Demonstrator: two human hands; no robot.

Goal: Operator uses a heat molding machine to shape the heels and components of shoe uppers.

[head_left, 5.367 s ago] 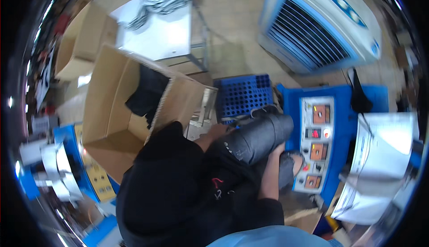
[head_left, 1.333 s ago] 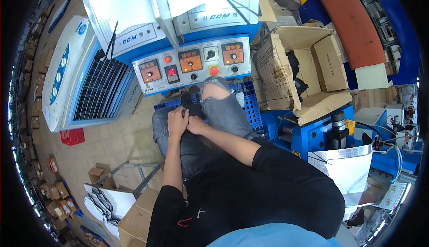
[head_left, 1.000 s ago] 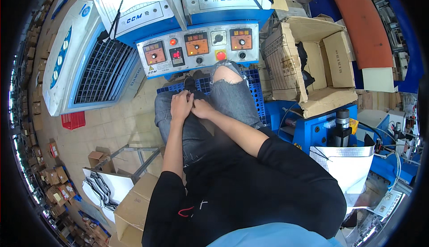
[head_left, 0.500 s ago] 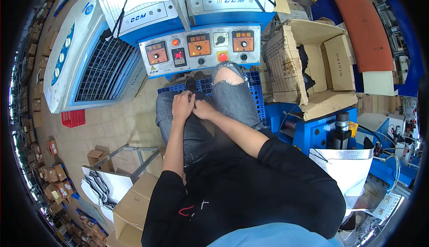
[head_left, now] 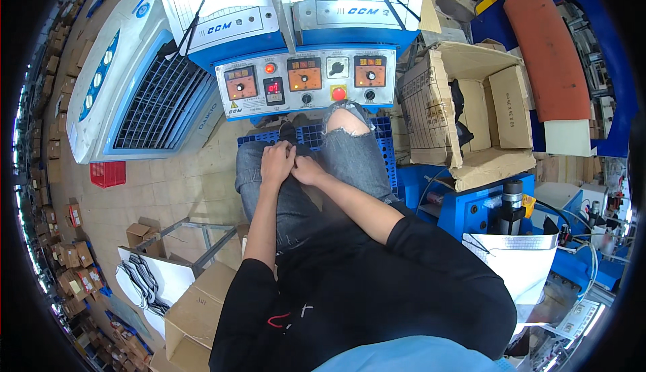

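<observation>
— What shows nearest the camera?

— A seated person in a black top; both forearms reach down to the lap. The left hand (head_left: 276, 163) and right hand (head_left: 308, 168) meet on grey ripped jeans (head_left: 350, 156), fingers curled narrow and touching; whether they pinch anything cannot be told.

— And beyond?

— A blue plastic pallet (head_left: 309, 133) lies under the feet. Past it stands a control panel (head_left: 306, 82) with dials and a red button (head_left: 338, 93). An open cardboard box (head_left: 471, 113) sits to the right, a white air cooler (head_left: 134, 82) to the left.
</observation>
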